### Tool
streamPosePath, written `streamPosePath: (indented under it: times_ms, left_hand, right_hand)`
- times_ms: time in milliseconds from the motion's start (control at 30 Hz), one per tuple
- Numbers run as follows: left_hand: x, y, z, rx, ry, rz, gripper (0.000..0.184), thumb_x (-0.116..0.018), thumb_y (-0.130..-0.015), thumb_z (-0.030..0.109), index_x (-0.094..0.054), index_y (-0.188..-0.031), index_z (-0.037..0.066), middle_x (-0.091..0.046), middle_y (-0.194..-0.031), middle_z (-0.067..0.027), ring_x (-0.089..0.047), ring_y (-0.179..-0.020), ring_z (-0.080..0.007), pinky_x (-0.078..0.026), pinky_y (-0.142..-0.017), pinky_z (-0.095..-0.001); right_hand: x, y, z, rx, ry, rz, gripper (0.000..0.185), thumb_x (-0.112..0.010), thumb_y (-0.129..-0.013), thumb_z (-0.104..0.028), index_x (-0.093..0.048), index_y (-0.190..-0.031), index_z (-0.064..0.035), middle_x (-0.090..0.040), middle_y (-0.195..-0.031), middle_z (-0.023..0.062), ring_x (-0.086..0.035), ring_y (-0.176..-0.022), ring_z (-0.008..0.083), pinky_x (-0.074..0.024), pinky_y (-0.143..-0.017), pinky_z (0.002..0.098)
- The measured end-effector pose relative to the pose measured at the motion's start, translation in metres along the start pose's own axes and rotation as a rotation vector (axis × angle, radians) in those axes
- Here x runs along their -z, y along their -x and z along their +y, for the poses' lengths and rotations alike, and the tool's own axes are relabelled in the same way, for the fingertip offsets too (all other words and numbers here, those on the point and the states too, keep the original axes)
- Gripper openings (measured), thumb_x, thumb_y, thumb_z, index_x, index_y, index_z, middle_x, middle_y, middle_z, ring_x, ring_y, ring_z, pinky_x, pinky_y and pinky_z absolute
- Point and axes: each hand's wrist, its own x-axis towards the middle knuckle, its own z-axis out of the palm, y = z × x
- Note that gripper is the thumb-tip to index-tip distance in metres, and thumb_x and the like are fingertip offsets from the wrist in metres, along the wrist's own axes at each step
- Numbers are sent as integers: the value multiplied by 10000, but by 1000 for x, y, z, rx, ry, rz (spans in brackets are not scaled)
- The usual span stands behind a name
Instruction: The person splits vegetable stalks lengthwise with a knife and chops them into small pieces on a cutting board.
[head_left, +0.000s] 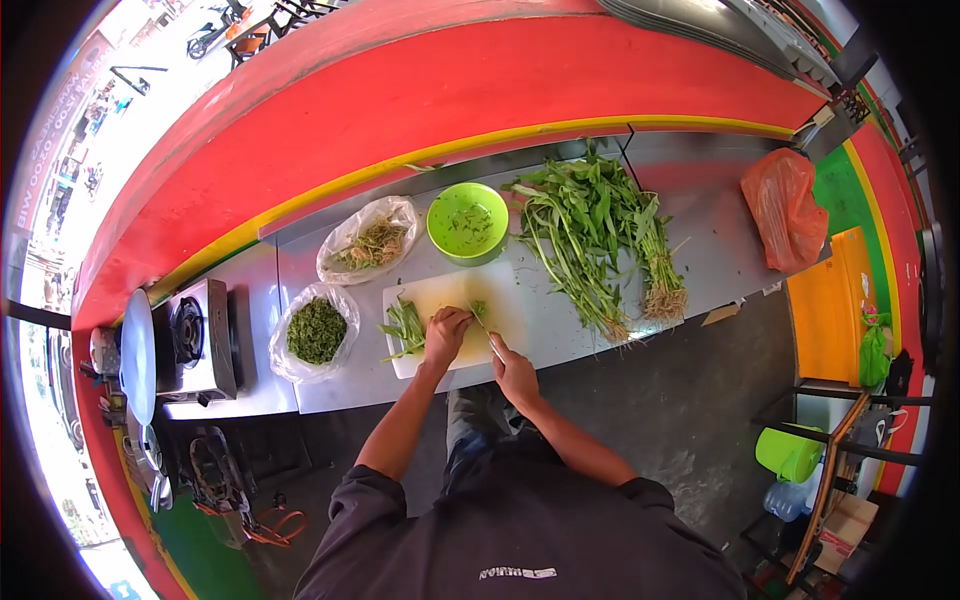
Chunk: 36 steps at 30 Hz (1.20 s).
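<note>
On a white cutting board (403, 368), my left hand (447, 333) is closed around green stalks (403, 327), whose long ends stick out to its left. My right hand (514, 371) grips a knife (491, 338), its blade pointing up and left to a small pile of cut greens (479, 308). Behind the board stands a green bowl (468, 222) with some cut pieces inside. Left of the board, an open plastic bag (317, 331) holds chopped greens, and another bag (370, 240) holds roots and stems. Leafy bunches with roots (600, 230) lie to the right.
A gas stove (192, 340) sits at the counter's left end, beside a round metal lid or pan (138, 357). A red plastic bag (785, 210) is at the right end. A red wall (440, 95) with a yellow stripe runs behind the steel counter (560, 345).
</note>
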Motion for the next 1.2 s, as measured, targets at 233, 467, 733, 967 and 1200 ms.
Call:
streamPosePath:
  times_ms: [233, 467, 733, 967, 1200]
  left_hand:
    - [2, 0, 1, 17, -4, -17, 105, -737, -861, 100, -759, -953, 55, -712, -901, -112, -670, -857, -322, -518, -758, -441]
    - [3, 2, -1, 3, 18, -15, 118, -730, -861, 88, -751, -971, 53, -708, -909, -123, -668, -866, -333, -521, -764, -441]
    - [1, 3, -1, -8, 30, -6, 124, -712, -855, 46, -732, -974, 19, -698, -914, -143, -660, -867, -349, -526, -774, -448]
    - [4, 1, 1, 16, 62, -15, 115, -732, -847, 28, -729, -960, 5, -714, -911, -157, -677, -864, -351, -536, -787, -429]
    - [3, 1, 1, -6, 55, -26, 119, -730, -852, 29, -729, -969, 5, -701, -919, -153, -670, -868, -353, -530, -780, -432]
  right_hand:
    - [0, -7, -5, 49, -52, 43, 449, -578, -982, -129, -517, -1427, -126, -677, -835, 261, -665, -791, 460, -514, -663, 536]
    - [-8, -3, 4, 33, -14, 29, 432, -587, -980, -139, -533, -1409, -141, -668, -789, 245, -660, -746, 455, -518, -648, 542]
    - [-5, 1, -10, 48, -70, 80, 448, -603, -970, -120, -523, -1411, -110, -674, -791, 245, -671, -747, 438, -526, -665, 528]
    - [-6, -3, -9, 29, -24, 61, 436, -597, -976, -135, -531, -1407, -117, -673, -781, 239, -669, -739, 439, -531, -659, 525]
    - [-9, -6, -5, 69, 57, 74, 471, -597, -973, -137, -509, -1434, -156, -670, -761, 224, -664, -703, 427, -527, -631, 526]
